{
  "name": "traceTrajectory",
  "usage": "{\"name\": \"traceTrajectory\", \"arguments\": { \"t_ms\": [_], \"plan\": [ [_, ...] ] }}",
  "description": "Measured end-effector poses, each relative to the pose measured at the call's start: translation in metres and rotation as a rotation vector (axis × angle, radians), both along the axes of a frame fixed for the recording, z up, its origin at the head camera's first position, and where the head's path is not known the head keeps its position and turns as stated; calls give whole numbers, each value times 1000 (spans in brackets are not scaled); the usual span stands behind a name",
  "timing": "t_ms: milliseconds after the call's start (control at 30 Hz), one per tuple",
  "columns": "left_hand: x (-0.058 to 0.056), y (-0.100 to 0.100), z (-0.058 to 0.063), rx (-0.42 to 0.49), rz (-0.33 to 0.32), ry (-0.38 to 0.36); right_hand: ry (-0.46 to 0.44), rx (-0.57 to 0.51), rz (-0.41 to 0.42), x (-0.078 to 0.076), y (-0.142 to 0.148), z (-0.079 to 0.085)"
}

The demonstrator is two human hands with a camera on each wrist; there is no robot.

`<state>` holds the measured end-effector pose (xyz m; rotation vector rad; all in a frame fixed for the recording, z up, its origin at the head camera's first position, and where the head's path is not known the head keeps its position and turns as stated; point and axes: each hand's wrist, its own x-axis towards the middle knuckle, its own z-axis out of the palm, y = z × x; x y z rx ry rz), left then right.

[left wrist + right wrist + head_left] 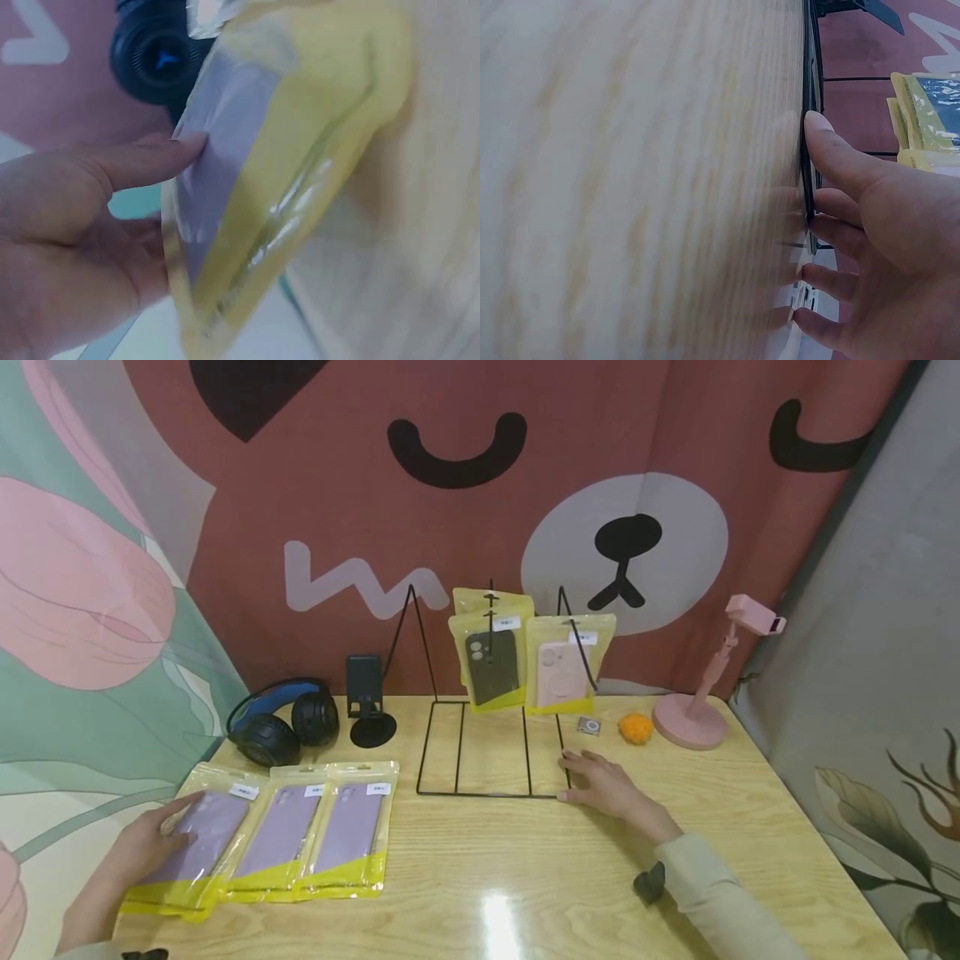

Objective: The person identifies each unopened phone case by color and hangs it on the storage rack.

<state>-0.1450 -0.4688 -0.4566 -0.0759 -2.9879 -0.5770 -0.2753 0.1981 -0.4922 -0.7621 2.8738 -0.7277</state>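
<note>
left of the thin black wire rack (pixel 480 794), the left grip (pixel 138 852) pinches the outermost glossy plastic pouch (pixel 168 896), a lilac case (pixel 213 827) inside, with two like-filled pouches (pixel 348 864) between it and the rack. the right grip (pixel 609 785), fingers spread, touches the rack's near right corner; on the rack hang yellow-edged pouches (pixel 501 699) holding a dark case (pixel 495 667) and a pink case (pixel 561 675).

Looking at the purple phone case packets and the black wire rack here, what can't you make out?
- Head view: printing on the white label of the rightmost purple-case packet; too small.
- Head view: contents of the rearmost packet on the rack; hidden by the black-case packet.
- Left wrist view: fingertips of the left hand behind the held packet; the packet hides them.
- Right wrist view: the racked packets' far ends; cut off by the right edge.
</note>
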Motion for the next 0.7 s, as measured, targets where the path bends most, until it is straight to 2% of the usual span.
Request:
{"name": "traceTrajectory", "arguments": {
  "t_ms": [167,367,433,500,600,700],
  "plan": [
    [11,1,24,28,13,77,5,4,4,1,0,1],
    [26,20,62,9,89,46,7,2,7,1,0,1],
    [31,27,71,22,98,85,3,3,7,1,0,1],
    [36,37,77,76,89,149,3,7,7,0,0,0],
    [40,59,87,249,45,219,1,11,1,0,-1,-1],
    [40,90,95,417,-15,257,6,14,0,-1,-1,-1]
  ]
}}
